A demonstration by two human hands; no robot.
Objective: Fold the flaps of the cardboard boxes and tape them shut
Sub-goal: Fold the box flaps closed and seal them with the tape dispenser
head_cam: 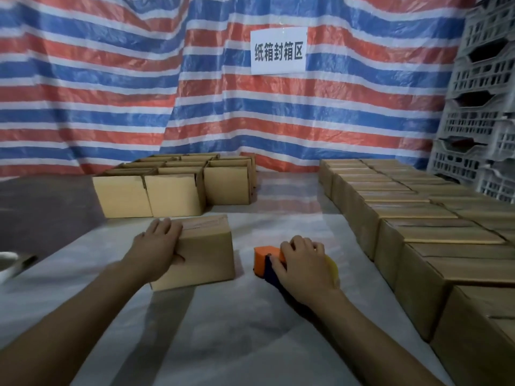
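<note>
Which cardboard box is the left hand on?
The lone box at front centre, apart from the open boxes behind and the rows at right; the left hand grips its left end.

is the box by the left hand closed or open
Closed. The box has its top flaps flat, what looks like tape along the seam; left hand grips its end, right hand holds the tape dispenser.

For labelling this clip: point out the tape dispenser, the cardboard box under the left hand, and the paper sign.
tape dispenser (263, 259), head view, on its orange front end.
cardboard box (204, 257), head view, on its near side face.
paper sign (278, 51), head view, on its printed middle.
</note>
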